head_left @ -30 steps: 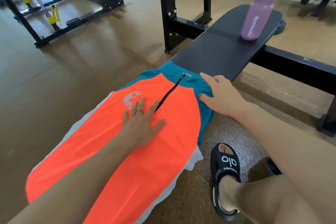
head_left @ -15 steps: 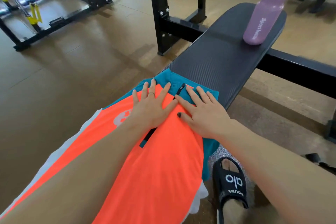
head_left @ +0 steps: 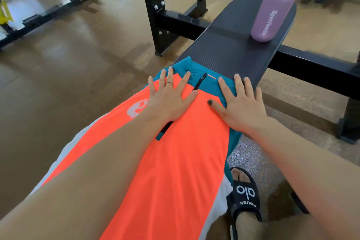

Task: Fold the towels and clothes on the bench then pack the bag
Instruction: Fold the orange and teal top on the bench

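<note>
Your left hand (head_left: 167, 99) lies flat, fingers spread and straight, palm down on the orange-and-teal shirt (head_left: 165, 171), just left of the black zipper (head_left: 198, 84). It holds nothing, only presses the fabric. A thin ring sits on one finger. Your right hand (head_left: 241, 107) is flat too, fingers apart and straight, thumb with dark nail polish angled toward the zipper. It presses the teal shoulder part of the shirt right at the bench's right-hand edge. The two hands are apart, with the zipper and collar between them.

The shirt lies front up along the black bench (head_left: 233, 48), collar at the far end, a grey logo under your left wrist. A white towel (head_left: 222, 197) lies under it, edges poking out on both sides. The shirt's right side hangs over the bench edge toward the floor.

Beyond the collar the bench pad is bare up to the purple bottle (head_left: 276, 11), which stands upright near the far end, well apart from your hands. The black rack frame (head_left: 155, 15) stands left of the bench.

Both forearms reach forward from the bottom corners, converging toward the collar, wrists low. Your foot in a black slide sandal (head_left: 245, 197) is on the floor right of the bench.
</note>
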